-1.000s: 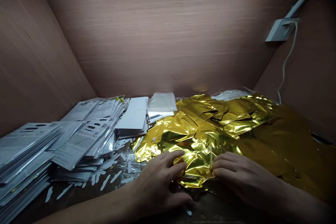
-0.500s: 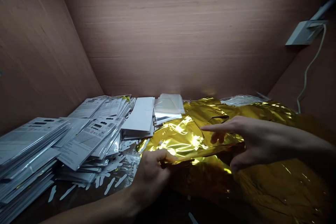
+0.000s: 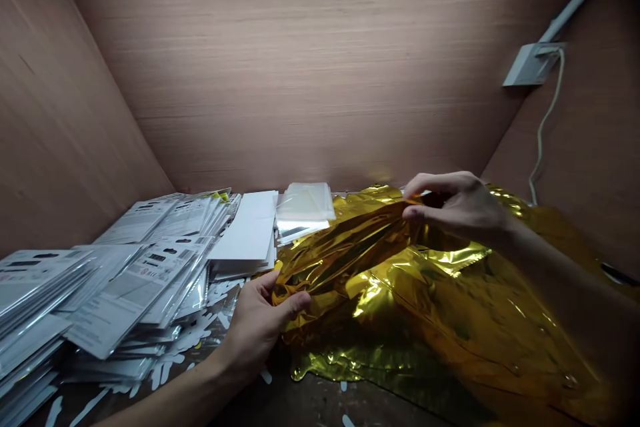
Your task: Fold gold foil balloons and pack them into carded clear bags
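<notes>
A shiny gold foil balloon, flat and crumpled, is stretched between my two hands. My left hand pinches its left end between thumb and fingers, low in the middle of the view. Higher up and to the right, my right hand grips another part of it, thumb below and forefinger above. More gold foil spreads over the table under and beside my right forearm. Where one piece of foil ends and another begins, I cannot tell.
Stacks of clear-wrapped printed cards lie on the left. Behind my left hand are white cards and clear plastic sleeves. White paper strips litter the dark table. On the right wall hangs a socket box with a cable.
My right hand has gone from loosely spread fingers above the foil to gripping it, higher up. The foil is now lifted and pulled between both hands. The view has shifted slightly.
</notes>
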A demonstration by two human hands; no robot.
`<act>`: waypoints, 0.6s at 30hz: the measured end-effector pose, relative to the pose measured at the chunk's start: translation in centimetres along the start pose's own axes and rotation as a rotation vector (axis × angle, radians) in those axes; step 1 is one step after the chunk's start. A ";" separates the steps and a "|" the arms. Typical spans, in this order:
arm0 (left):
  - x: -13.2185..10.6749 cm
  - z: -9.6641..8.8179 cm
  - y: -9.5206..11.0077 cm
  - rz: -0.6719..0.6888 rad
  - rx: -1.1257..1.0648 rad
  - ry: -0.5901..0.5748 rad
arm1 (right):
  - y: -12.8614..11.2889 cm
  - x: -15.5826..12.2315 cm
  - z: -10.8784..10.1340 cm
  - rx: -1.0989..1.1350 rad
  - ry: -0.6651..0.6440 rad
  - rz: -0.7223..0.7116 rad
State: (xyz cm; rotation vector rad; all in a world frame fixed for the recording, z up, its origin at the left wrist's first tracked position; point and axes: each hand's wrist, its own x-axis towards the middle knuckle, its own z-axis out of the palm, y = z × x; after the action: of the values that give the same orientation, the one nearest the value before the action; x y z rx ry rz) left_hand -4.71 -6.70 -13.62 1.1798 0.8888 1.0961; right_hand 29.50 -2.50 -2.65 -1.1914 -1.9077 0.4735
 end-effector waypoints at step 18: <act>-0.7 -0.8 0.4 0.916 0.747 -0.732 | 2.5 0.6 -0.6 0.416 -0.415 0.104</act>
State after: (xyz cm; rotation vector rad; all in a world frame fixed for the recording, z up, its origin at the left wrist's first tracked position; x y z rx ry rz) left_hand -5.67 -7.13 -13.40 2.5517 0.1073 0.8724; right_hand 31.24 -0.83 -3.67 -0.9676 -1.9544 1.1875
